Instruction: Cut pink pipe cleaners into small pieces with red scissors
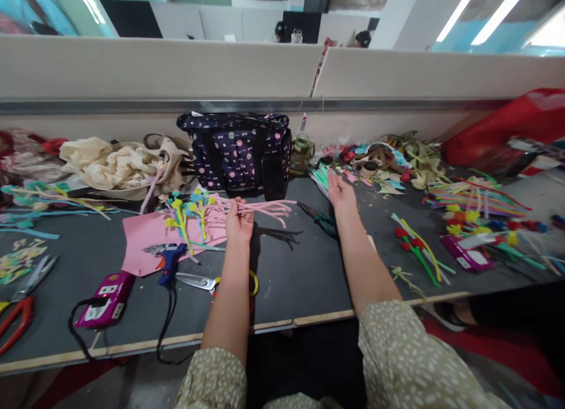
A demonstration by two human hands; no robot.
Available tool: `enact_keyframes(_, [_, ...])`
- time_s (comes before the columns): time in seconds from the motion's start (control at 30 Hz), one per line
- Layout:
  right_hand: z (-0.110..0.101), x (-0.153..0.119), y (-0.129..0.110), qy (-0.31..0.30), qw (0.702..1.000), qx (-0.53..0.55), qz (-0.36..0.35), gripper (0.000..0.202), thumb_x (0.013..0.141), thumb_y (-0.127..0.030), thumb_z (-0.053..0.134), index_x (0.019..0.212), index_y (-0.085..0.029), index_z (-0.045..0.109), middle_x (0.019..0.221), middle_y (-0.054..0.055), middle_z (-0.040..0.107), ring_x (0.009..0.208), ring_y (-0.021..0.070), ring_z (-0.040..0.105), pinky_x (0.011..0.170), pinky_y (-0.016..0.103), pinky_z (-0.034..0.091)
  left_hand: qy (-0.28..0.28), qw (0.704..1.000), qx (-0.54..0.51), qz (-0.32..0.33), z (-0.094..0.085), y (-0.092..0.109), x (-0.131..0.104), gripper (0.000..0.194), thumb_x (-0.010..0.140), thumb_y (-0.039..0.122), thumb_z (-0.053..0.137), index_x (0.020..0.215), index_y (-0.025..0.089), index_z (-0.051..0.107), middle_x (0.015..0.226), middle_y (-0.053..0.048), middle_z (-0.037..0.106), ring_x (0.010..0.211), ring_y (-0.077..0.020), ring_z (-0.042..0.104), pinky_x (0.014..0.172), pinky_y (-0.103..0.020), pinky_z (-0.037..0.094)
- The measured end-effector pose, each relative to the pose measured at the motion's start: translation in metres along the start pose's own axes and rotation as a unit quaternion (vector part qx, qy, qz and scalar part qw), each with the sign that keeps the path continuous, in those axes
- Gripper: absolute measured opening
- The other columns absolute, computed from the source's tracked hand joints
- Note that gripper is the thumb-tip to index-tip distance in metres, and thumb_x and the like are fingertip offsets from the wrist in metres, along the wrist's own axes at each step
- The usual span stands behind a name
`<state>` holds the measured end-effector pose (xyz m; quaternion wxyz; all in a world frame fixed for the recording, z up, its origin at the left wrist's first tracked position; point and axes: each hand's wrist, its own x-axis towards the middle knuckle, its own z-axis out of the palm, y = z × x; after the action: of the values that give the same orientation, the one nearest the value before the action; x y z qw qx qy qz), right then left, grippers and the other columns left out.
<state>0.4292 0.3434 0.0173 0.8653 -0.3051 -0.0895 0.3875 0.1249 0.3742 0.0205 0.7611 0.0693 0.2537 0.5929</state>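
Observation:
My left hand (239, 222) is closed around a bundle of pink pipe cleaners (271, 208), whose loose ends fan out to the right over the dark table. Under and left of it lies pink paper (143, 238) with yellow and teal flower stems (179, 215) on top. My right hand (339, 188) is farther right, its fingers at a bundle of green and white pipe cleaners (321, 178); its grip is partly hidden. Green-handled pliers (318, 218) lie between my hands. Scissors (198, 281) with yellow and red handles lie partly behind my left forearm.
A blue glue gun (172, 263) and purple box (107, 300) with cords lie left. A patterned bag (236, 153) and green bottle (302, 155) stand at the back. Red-flowered stems (415, 247), another purple box (467, 253) and colourful pipe cleaners (481, 197) lie right.

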Motion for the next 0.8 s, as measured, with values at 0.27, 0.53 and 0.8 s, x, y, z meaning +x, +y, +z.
enact_keyframes(0.27, [0.002,-0.082,0.076,-0.102,0.963,-0.208,0.137,0.011,0.073,-0.018,0.071,0.083,-0.016,0.067,0.066,-0.001,0.068,0.045,0.0062,0.052,0.044,0.017,0.047,-0.015,1.0,0.007,-0.004,-0.005,-0.011,0.003,0.022,0.093,0.023,0.052,0.076,0.013,0.06,0.063,0.001,0.061,0.041,-0.0021,0.043,0.038,-0.015,0.031])
enact_keyframes(0.53, [0.006,-0.126,0.092,-0.288,0.904,-0.223,0.225,0.046,0.059,-0.017,0.082,0.103,-0.019,0.069,0.104,0.005,0.072,0.06,0.0092,0.06,0.048,0.019,0.048,-0.017,1.0,0.001,-0.015,-0.001,-0.026,-0.004,0.012,0.087,0.018,0.061,0.076,0.014,0.06,0.069,0.002,0.063,0.046,-0.0004,0.047,0.045,-0.012,0.038])
enact_keyframes(0.8, [0.013,-0.124,0.084,-0.185,0.958,-0.01,0.219,0.02,0.082,-0.038,0.067,0.085,-0.018,0.066,0.101,0.005,0.071,0.056,0.0052,0.054,0.042,0.014,0.041,-0.08,0.985,0.153,-0.001,-0.008,-0.057,-0.011,0.016,0.071,0.021,0.077,0.078,0.013,0.064,0.075,0.0,0.066,0.05,-0.003,0.053,0.044,-0.013,0.037])
